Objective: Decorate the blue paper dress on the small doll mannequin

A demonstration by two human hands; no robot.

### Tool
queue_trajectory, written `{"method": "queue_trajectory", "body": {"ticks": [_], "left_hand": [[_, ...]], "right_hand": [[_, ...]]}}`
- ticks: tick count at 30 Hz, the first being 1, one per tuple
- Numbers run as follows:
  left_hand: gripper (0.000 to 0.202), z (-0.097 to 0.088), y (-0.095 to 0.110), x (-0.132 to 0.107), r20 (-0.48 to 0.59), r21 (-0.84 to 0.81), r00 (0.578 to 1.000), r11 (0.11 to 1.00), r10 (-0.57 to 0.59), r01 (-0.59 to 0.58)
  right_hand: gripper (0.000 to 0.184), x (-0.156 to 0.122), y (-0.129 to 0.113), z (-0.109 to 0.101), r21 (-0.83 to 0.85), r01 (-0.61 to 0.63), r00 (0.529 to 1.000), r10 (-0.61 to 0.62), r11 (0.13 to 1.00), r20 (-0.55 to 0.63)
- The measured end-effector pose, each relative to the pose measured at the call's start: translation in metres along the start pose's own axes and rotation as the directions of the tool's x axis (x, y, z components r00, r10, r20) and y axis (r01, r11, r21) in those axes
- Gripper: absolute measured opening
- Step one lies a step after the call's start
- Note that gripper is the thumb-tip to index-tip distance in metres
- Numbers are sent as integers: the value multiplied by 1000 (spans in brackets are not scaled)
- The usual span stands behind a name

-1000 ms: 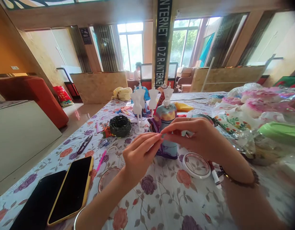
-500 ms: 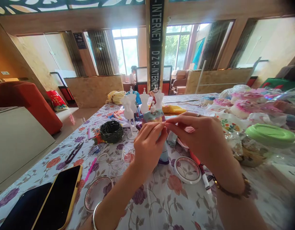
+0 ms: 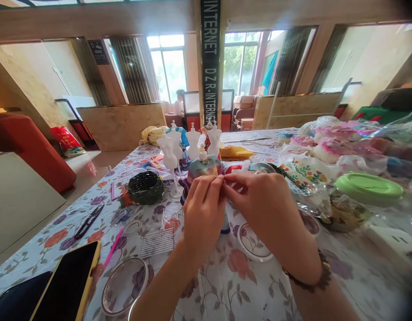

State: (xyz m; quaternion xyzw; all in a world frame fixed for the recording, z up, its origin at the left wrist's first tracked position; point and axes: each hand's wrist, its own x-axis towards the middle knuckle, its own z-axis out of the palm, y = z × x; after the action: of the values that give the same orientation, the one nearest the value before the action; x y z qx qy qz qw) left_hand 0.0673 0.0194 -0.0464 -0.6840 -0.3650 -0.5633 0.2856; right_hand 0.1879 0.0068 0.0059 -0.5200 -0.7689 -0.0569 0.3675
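In front of me stands a small dress-form mannequin (image 3: pixel 203 155) in a multicoloured dress (image 3: pixel 206 166), partly hidden behind my fingers. My left hand (image 3: pixel 205 209) is closed at the dress's front, its fingers bent and pressed together. My right hand (image 3: pixel 267 196) meets it from the right, thumb and forefinger pinched at the left fingertips. Whatever is between the fingers is too small to make out. Close behind are several bare white mannequins (image 3: pixel 170 149). A sheet of small rhinestones (image 3: pixel 157 243) lies left of my left wrist, and a tape roll (image 3: pixel 254 243) lies under my right hand.
On the left are a black woven basket (image 3: pixel 145 187), thread snips (image 3: pixel 88 221), a pink pen (image 3: pixel 112 248), another tape roll (image 3: pixel 124 285) and a yellow-cased phone (image 3: pixel 67 283). Plastic bags (image 3: pixel 339 138) and a green-lidded container (image 3: pixel 369 187) crowd the right. A person (image 3: pixel 179 103) sits far back.
The view has turned slightly right, so the tabletop things appear further left. My two hands stay together at the dress, with the right fingertips pinched closer to the left ones.
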Motion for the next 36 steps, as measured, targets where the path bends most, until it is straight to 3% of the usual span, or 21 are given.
{"method": "queue_trajectory", "body": {"ticks": [8, 14, 23, 29, 33, 36], "left_hand": [[9, -6, 6, 0, 10, 206, 999, 978, 38, -40], [13, -8, 5, 0, 9, 244, 999, 968, 53, -54], [11, -8, 0, -1, 47, 224, 998, 973, 50, -59], [18, -5, 2, 2, 22, 192, 999, 981, 26, -30], [21, -7, 3, 11, 20, -5, 990, 990, -140, 140], [25, -8, -5, 17, -26, -65, 967, 966, -252, 250]], "right_hand": [[15, -7, -11, 9, -112, -16, 995, 5, 994, -99], [10, -8, -20, 13, -189, -47, 996, 32, 981, -79], [11, -8, -19, 16, -162, -38, 996, 24, 986, -88], [16, -2, -6, 11, -33, -65, 988, 60, 997, -139], [20, 7, 13, 2, 128, -123, 974, 144, 984, -174], [15, 13, 28, -4, 319, -73, 978, 132, 945, -165]]}}
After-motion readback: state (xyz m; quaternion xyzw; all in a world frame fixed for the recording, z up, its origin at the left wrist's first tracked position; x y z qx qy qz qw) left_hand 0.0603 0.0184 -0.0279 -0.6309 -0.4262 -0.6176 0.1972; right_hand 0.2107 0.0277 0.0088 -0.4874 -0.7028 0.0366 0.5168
